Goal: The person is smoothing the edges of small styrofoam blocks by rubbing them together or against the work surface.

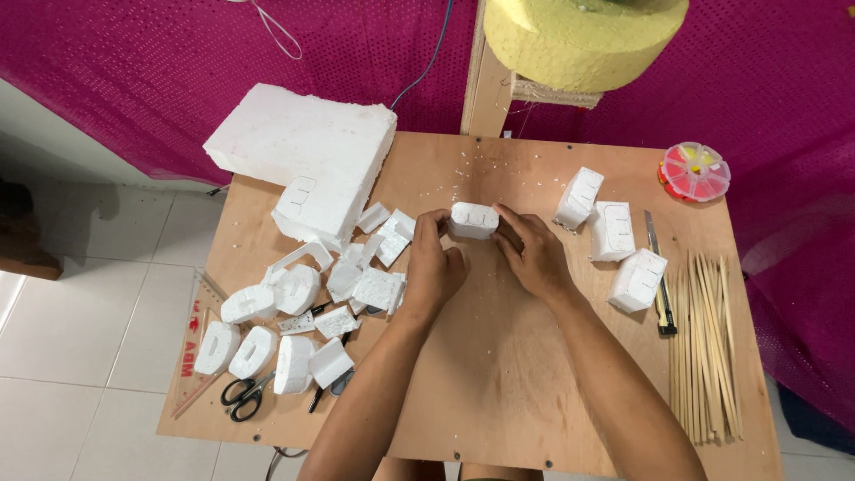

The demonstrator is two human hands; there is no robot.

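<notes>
A small white foam block [473, 220] stands on the plywood table [499, 374] near its middle. My left hand [433, 265] grips its left end and my right hand [533, 254] grips its right end, fingertips on both sides. The block has shallow cut lines on its face. Three similar cut foam blocks [613, 232] lie just to the right of my right hand.
A big white foam slab [307, 151] lies at the back left, with many foam offcuts [294, 312] in front of it. Scissors [246, 395] and a ruler [198, 343] sit front left. Bamboo sticks [708, 347], a craft knife [660, 285] and a round bead box [695, 171] are right. A yellow foam disc [579, 36] hangs above.
</notes>
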